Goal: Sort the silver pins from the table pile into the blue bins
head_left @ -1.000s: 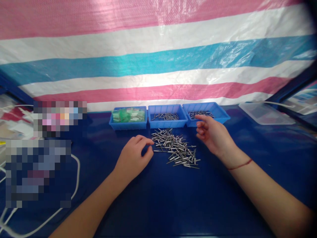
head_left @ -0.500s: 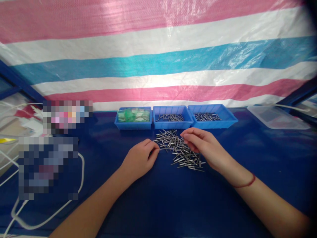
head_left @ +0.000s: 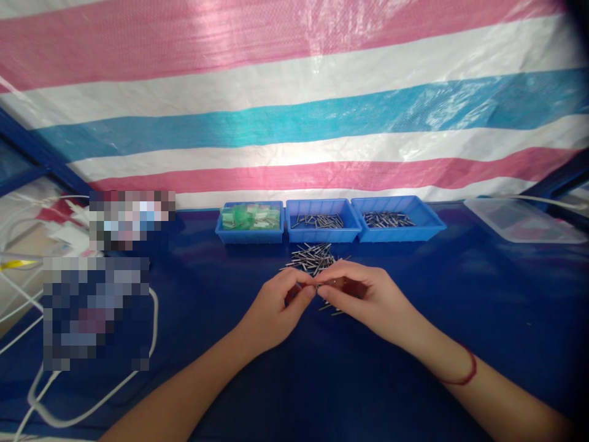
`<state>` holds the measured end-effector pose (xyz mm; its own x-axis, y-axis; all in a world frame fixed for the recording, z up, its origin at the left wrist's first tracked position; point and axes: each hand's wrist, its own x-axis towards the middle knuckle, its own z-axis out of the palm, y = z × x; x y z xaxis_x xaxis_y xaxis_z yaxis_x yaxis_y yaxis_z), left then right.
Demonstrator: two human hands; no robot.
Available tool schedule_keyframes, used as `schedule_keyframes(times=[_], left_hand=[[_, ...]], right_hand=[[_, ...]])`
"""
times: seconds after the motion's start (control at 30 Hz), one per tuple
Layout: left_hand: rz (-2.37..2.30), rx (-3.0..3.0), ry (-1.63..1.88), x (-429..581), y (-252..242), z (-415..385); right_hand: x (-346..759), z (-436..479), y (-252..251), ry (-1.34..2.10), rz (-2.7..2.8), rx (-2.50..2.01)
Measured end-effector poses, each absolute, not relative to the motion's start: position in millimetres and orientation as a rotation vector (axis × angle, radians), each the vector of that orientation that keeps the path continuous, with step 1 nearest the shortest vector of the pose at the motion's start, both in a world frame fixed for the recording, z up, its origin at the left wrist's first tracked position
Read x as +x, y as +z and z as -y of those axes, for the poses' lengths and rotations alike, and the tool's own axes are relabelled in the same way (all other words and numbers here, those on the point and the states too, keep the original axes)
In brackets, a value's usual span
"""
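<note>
Left hand (head_left: 276,310), right hand (head_left: 380,301), fingertips (head_left: 310,291) together

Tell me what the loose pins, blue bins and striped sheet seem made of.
The loose pins look like polished metal, from silvery glints. The blue bins seem semi-gloss moulded plastic, with ribbed walls. The striped sheet is probably glossy woven plastic: creases, bright reflections.

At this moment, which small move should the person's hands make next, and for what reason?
I would perhaps ease the right hand slightly away from the left hand. Their fingertips come together by the pile of thin metal pieces, and what seems a bit of metal shows between them, mostly covered; a small gap might show how it sits.
</note>
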<state>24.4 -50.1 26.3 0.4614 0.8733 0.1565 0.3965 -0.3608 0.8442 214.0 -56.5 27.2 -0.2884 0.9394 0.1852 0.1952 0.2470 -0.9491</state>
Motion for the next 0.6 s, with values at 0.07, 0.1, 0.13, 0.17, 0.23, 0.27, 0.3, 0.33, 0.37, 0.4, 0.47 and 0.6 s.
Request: schedule_keyframes(times=[0.07,0.1,0.13,0.17,0.23,0.27,0.3,0.33,0.37,0.4,0.47,0.6], left_hand=[[-1.055,1.914,0.817,24.7,27.3,50.4],[-1.055,1.900,0.831,24.8,27.8,50.6],[-1.055,1.886,0.845,24.9,28.2,50.8],[-1.055,1.875,0.857,24.9,28.5,51.0],[-1.058,1.860,0.872,24.9,28.3,51.5],[-1.060,1.857,0.872,24.8,27.9,51.8],[-1.061,1.855,0.869,24.7,27.3,52.1],[-1.060,1.854,0.863,24.7,26.8,52.4],[-1.056,1.854,0.855,24.7,26.2,52.7],[-1.047,1.852,0.846,24.9,25.9,53.0],[-1.023,1.846,0.833,25.3,25.7,53.5],[-0.996,1.845,0.826,26.3,26.5,53.7]], right_hand=[[212.4,56.7,24.4,1.183,1.587,-1.080],[211.4,56.8,23.5,1.216,1.539,-1.082],[210.4,57.0,23.1,1.245,1.496,-1.084],[209.4,57.3,23.1,1.267,1.458,-1.082],[207.7,57.9,23.9,1.289,1.419,-1.071],[207.1,58.3,24.5,1.288,1.418,-1.066],[206.7,58.5,25.1,1.275,1.424,-1.062],[206.6,58.8,25.6,1.257,1.439,-1.060],[206.7,58.9,26.0,1.234,1.460,-1.061],[207.0,59.1,26.2,1.208,1.484,-1.067],[207.9,59.3,26.2,1.156,1.529,-1.081],[209.4,59.3,25.6,1.106,1.565,-1.094]])
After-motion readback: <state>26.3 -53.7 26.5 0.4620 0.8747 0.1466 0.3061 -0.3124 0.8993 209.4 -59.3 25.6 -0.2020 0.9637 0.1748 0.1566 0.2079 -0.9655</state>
